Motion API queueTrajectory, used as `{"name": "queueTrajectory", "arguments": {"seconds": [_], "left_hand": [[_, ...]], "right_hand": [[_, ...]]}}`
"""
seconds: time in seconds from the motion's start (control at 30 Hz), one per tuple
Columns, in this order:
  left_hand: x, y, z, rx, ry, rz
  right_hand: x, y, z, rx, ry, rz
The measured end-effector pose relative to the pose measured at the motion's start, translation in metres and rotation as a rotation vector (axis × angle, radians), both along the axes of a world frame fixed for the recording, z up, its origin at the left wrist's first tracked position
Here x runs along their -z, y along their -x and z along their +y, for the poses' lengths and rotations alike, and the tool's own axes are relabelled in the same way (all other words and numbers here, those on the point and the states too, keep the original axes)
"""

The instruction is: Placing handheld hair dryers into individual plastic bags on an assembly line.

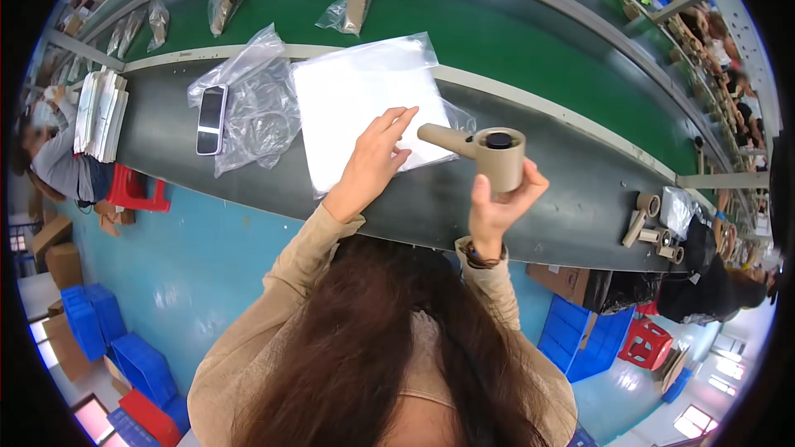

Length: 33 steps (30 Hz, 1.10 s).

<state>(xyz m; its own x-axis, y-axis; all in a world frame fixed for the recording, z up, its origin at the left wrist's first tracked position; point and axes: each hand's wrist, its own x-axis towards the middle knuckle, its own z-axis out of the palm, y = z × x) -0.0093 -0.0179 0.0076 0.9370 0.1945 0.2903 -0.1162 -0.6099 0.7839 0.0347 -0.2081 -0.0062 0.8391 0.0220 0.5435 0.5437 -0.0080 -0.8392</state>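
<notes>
My right hand is wrapped round the cylindrical head of a beige hair-dryer-shaped device, lifted over the dark work table. Its round end with a black centre faces up, and its handle points left toward my other hand. My left hand lies over a stack of flat white plastic bags, fingers stretched out and holding nothing. Crumpled clear plastic bags lie left of that stack, with a phone on their left edge.
Bagged beige devices lie on the green conveyor belt beyond the table. Several unbagged ones sit at the table's right end. A paper stack stands far left. Blue crates and a red stool are on the floor.
</notes>
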Motion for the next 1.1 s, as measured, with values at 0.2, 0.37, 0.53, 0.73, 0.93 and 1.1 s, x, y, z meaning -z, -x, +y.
{"name": "queueTrajectory", "arguments": {"seconds": [0.2,0.37,0.53,0.73,0.93,1.1], "left_hand": [[-0.017,0.005,-0.002,0.099,0.197,0.038],[-0.028,0.003,0.004,0.222,0.63,0.102],[-0.042,-0.004,0.015,0.248,0.761,0.043],[-0.059,-0.012,0.009,0.209,0.411,-0.098],[-0.054,-0.027,0.018,-0.029,-0.113,-0.177],[-0.044,-0.044,0.019,-0.073,-0.131,-0.173]], "right_hand": [[0.005,0.016,0.029,-0.061,-0.097,0.161],[-0.001,0.011,0.034,-0.074,0.092,0.022],[-0.037,0.002,0.034,-0.071,0.493,-0.132],[-0.065,-0.018,0.038,-0.187,0.722,-0.229],[-0.08,-0.076,0.027,-0.451,1.126,-0.227],[-0.081,-0.117,0.025,-0.906,0.993,-0.152]]}}
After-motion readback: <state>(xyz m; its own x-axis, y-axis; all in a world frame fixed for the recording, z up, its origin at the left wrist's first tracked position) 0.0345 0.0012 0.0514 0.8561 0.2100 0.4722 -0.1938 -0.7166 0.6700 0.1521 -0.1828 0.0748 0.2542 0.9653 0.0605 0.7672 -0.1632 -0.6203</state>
